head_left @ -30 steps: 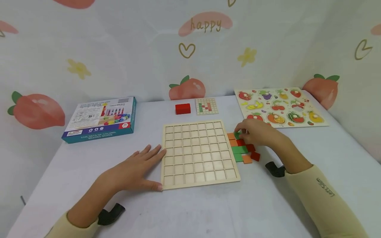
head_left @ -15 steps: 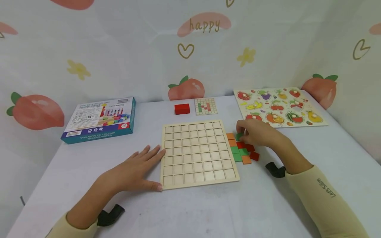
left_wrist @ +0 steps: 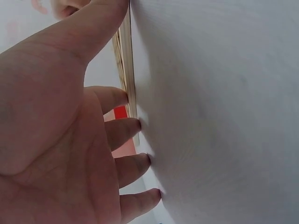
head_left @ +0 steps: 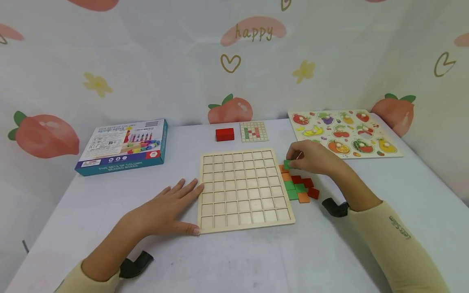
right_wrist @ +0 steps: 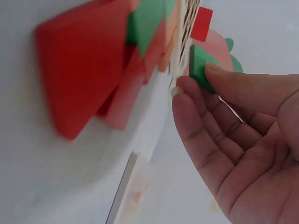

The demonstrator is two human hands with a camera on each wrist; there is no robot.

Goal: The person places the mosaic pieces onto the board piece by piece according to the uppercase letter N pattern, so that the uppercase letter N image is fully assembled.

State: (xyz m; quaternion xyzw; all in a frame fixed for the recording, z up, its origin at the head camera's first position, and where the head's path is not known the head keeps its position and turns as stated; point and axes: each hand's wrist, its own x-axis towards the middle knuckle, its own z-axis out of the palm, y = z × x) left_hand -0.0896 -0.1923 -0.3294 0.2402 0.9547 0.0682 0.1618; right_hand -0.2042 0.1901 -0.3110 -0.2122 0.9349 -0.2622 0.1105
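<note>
A pale wooden grid board [head_left: 242, 191] with bare square cells lies mid-table. My left hand [head_left: 163, 211] is spread flat at its left side, thumb and index fingertip right at the edge; the left wrist view shows the straight fingers [left_wrist: 124, 170] from below. Between thumb and fingers, my right hand [head_left: 315, 158] pinches a green square tile [right_wrist: 202, 65], raised above the board's upper right edge. Below that hand lie loose tiles: orange tiles [head_left: 303, 197], green tiles [head_left: 292, 194] and red tiles [head_left: 313, 193], some overlapping in the right wrist view.
Behind the board stand a red block [head_left: 224, 134] and a small pattern card [head_left: 254, 131] with coloured squares. A boxed bead set [head_left: 122, 147] lies at the back left. The fruit knob puzzle [head_left: 348, 134] is at the back right, close behind my right hand.
My right hand has lifted the green tile from the pile and carried it slightly left and up, towards the board's edge. The left hand stays where it was.
</note>
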